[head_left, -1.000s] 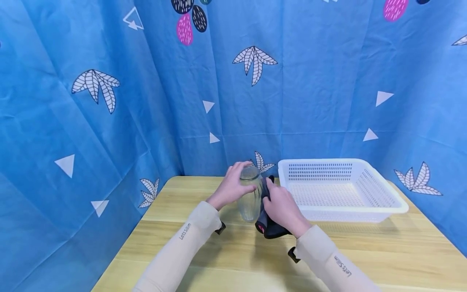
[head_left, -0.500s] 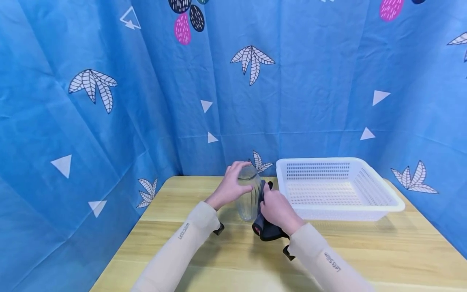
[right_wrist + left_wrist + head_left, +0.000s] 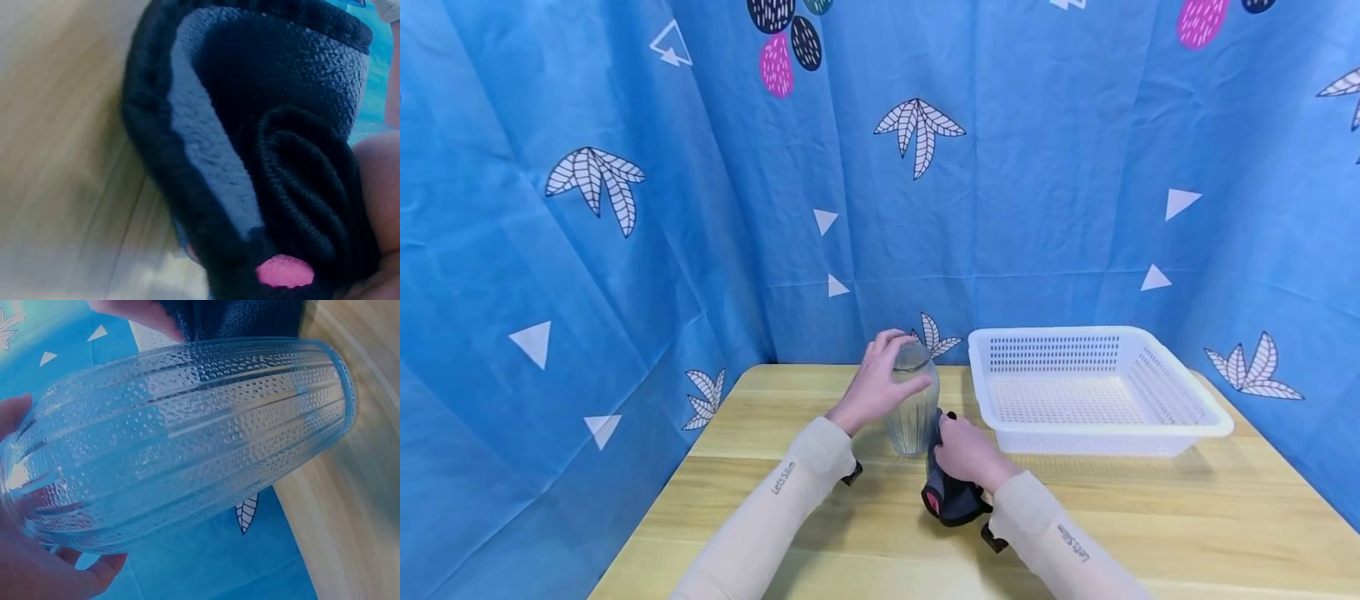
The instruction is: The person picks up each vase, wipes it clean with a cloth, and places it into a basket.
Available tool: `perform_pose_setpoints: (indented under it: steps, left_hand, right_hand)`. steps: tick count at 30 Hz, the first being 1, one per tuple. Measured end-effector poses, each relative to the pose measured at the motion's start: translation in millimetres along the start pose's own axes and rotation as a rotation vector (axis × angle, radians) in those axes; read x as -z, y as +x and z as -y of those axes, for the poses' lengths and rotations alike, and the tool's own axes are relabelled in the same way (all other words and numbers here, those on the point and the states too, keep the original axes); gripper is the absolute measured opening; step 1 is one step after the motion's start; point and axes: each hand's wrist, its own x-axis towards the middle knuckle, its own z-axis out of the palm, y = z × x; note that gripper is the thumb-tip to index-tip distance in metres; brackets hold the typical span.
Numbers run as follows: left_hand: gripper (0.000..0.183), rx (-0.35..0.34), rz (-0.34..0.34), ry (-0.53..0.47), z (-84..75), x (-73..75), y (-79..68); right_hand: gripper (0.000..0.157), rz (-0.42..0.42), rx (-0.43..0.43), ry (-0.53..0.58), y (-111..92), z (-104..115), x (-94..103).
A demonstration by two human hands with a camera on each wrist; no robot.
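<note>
A clear ribbed glass vase [image 3: 910,421] stands on the table, its surface dimpled in the left wrist view. My left hand [image 3: 877,383] grips it near the upper rim, with thumb and fingers on opposite sides. At the vase's right side, low down, my right hand [image 3: 972,454] holds a bunched dark cloth [image 3: 953,502]. This cloth has a black edging, a grey fleecy face [image 3: 212,144] and a small pink patch [image 3: 284,270]. Its upper part lies right at the glass, and its loose end hangs toward the front.
A white perforated plastic basket [image 3: 1108,432] sits on the wooden table [image 3: 820,546] to the right of the hands. Behind the table hangs a blue patterned curtain [image 3: 1045,192], with more of it along the left side.
My right hand has slid down along the vase's right side, bringing the dark cloth lower and nearer the front. The left hand keeps its hold at the top, and the vase stays in place.
</note>
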Motion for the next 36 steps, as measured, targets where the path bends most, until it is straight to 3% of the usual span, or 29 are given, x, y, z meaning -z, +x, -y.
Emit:
perform_pose_setpoints:
  steps: [7,13,23,26,31,36]
  left_hand:
    - [0.069,0.02,-0.01,0.018,-3.0,2.2,0.6]
    - [0.072,0.047,0.005,-0.001,-2.4,5.6,1.2]
    - [0.074,0.048,0.013,-0.052,-1.0,11.1,3.8]
    - [0.073,0.042,0.009,-0.043,-1.7,11.9,4.4]
    - [0.071,0.038,0.003,-0.031,-2.1,12.6,3.7]
    - [0.071,0.03,0.013,-0.007,-3.3,12.6,2.0]
  right_hand:
    - [0.056,-0.058,-0.022,0.101,-8,0,11.5]
    - [0.057,-0.143,0.001,0.175,-17,12,36.2]
    - [0.059,-0.39,0.177,0.066,-23,36,74.8]
    - [0.059,-0.381,0.162,0.045,-19,37,74.0]
    - [0.061,-0.27,0.091,0.013,-12,31,64.0]
    - [0.061,-0.174,0.029,0.052,-7,17,44.5]
